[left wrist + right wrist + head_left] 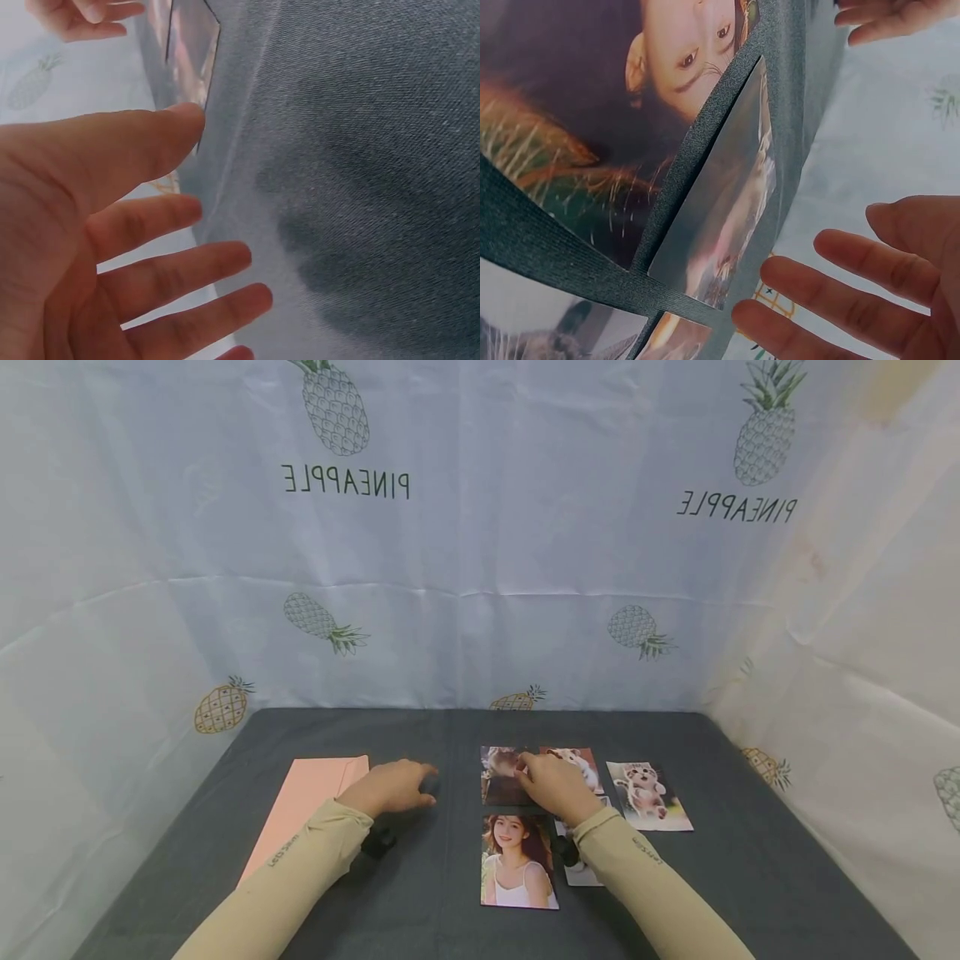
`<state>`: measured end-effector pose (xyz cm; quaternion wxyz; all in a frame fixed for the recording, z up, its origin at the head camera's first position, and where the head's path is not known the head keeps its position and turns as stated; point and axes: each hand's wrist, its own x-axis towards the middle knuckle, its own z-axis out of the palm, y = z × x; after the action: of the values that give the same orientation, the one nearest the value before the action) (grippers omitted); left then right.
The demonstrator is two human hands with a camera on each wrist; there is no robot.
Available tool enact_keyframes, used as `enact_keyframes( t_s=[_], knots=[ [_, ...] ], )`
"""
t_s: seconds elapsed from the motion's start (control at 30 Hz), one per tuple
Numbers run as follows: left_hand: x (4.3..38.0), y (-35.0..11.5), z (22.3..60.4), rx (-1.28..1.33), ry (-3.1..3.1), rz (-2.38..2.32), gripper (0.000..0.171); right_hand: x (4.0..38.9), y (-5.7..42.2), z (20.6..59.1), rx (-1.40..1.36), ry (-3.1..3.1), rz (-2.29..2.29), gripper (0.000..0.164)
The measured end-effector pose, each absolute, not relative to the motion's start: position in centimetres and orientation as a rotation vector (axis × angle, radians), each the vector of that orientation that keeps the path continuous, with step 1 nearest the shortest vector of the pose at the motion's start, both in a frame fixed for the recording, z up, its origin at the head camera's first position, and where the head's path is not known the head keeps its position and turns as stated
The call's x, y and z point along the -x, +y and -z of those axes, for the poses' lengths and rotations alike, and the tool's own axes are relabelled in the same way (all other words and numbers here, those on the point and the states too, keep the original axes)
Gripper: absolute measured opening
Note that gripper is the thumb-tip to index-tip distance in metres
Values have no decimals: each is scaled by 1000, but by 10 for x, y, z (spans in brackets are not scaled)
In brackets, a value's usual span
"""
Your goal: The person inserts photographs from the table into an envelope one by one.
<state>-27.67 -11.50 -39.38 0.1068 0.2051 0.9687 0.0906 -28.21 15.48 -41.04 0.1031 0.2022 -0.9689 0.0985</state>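
My left hand [390, 785] hovers above the dark cloth beside a pink envelope [300, 802], fingers spread and holding nothing. In the left wrist view its thumb and fingers are apart. My right hand [561, 787] is over a dark portrait photo [498, 787], partly covering it. Its fingers look loosely extended in the right wrist view, with nothing between them. Nearer to me lies a portrait photo of a person in a white top [517, 877]. A photo of a cat-like plush [585, 762] is behind the right hand, and another photo [585, 874] is mostly hidden under the forearm.
Farther right lies a separate photo of a kitten-like figure [648, 802]. Dark grey cloth [442, 902] covers the table. White curtains [480, 527] printed with pineapples enclose the back and sides.
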Motion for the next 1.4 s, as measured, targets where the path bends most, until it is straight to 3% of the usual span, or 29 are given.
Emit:
enact_keyframes(
  t_s=[0.6,0.8,1.03,1.4],
  knots=[
    [279,-119,385,-603,2776,-285,51,282,156,407,-596,-2924,-302,22],
    [280,-132,381,-638,2773,-300,52,276,170,403,-577,-2961,-392,17],
    [279,-165,376,-567,2767,-338,52,275,208,399,-504,-3025,-512,19],
    [269,-234,378,-529,2774,-498,52,276,309,411,-296,-3085,-620,30]
  ],
)
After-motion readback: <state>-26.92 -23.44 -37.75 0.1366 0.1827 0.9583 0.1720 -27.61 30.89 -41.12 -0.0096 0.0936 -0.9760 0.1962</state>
